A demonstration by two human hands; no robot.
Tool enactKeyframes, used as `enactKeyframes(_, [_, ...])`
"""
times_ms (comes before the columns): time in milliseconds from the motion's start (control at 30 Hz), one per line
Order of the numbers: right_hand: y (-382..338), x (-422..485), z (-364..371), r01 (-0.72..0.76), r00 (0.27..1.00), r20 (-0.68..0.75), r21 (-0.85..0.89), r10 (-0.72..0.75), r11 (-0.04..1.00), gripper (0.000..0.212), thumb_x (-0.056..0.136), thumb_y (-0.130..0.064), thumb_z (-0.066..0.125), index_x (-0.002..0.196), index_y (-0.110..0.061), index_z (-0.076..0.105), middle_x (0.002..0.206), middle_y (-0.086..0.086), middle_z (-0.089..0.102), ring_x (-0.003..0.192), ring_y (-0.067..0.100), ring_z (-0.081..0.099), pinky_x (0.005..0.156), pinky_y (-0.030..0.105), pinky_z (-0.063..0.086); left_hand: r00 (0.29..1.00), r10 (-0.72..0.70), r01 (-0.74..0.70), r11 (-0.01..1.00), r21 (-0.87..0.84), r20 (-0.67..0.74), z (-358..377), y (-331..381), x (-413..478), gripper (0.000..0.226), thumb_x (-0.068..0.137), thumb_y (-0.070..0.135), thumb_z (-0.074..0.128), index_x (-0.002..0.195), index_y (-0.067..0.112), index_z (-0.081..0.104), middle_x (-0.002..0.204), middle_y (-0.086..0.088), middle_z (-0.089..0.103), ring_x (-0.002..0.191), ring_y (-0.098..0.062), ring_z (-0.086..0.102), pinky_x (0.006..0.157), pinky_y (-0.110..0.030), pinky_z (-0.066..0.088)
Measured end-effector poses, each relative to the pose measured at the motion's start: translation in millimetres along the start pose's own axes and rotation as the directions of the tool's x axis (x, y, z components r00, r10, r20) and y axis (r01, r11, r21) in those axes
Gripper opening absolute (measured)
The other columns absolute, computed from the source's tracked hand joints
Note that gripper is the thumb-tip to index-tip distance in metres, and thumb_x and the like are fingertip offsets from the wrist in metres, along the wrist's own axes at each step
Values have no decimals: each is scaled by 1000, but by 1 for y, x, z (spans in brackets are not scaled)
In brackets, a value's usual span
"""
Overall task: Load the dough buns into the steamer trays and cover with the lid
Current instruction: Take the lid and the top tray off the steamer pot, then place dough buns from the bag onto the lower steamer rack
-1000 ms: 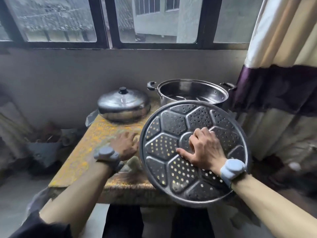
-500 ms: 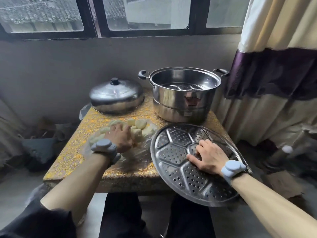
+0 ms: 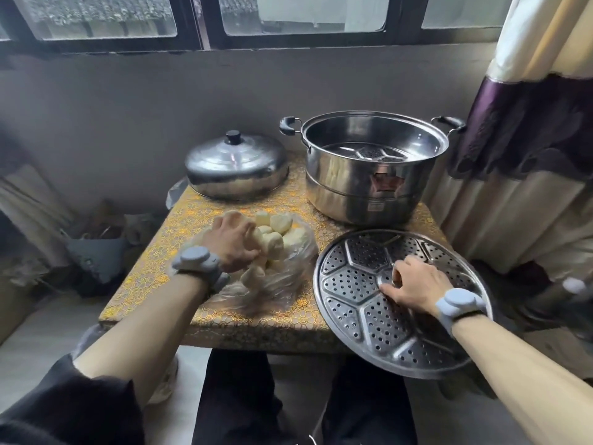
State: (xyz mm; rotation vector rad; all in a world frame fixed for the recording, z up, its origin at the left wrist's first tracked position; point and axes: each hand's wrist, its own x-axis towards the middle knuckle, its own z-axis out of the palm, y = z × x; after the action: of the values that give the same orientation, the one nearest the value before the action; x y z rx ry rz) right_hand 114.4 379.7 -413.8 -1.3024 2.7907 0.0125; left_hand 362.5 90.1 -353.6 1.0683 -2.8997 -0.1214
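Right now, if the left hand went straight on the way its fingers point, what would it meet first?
The dough buns heaped in the clear bag. The left hand points straight into the pile, and its fingertips seem to be touching the nearest buns already, though depth is hard to judge.

Left hand (image 3: 232, 244) curled, seemingly grasping; right hand (image 3: 414, 284) grips, fingers hooked.
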Motion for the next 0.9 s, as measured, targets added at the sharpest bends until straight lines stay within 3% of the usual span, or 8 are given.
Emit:
enactKeyframes(133, [-9,12,-10,-4,1000,24,-35,5,999,36,83,-61,56,93,-26,56,104,-2,60,95,22,60,79,34,50,1000,-6,6,1000,-1,4,-2,0,1,60,80,50,66,133,34,43,151,-6,23,135,-30,25,106,-43,35])
enactKeyframes(300, [-19,17,-3,-25,984,178,-29,30,999,46,86,-61,50,120,-30,53,122,5,51,116,28,50,91,41,49,999,-38,39,999,31,-25,-3,-9,1,71,76,58,63,140,41,37,154,-4,23,138,-31,24,114,-45,27])
enactKeyframes(467, [-46,36,-25,-30,977,212,28,24,999,41,86,-52,52,118,-25,54,123,5,53,115,30,55,93,40,48,994,-109,113,947,-301,29,-12,-27,6,79,74,37,73,144,36,36,145,-12,31,129,-36,38,109,-44,35])
enactKeyframes(567, [-86,54,-46,54,997,44,192,-63,980,37,87,-53,50,111,-25,56,114,3,58,109,27,59,90,42,50,988,-111,144,906,-398,105,-20,-40,12,84,73,24,73,147,31,33,136,-15,38,126,-34,44,104,-38,39])
enactKeyframes(700, [-158,87,-68,257,966,-120,337,-229,906,45,82,-58,54,111,-25,60,109,0,62,103,21,61,91,40,50,983,-117,168,890,-424,143,-31,-63,28,83,71,15,71,145,35,38,132,-10,47,119,-28,49,96,-33,42])
enactKeyframes(900, [-219,108,-74,471,872,3,264,-489,842,72,69,-77,58,122,-28,52,116,-3,59,106,19,55,93,42,49,985,5,65,915,-397,173,-40,-69,42,79,70,10,67,139,42,46,127,4,55,103,-12,51,84,-20,40])
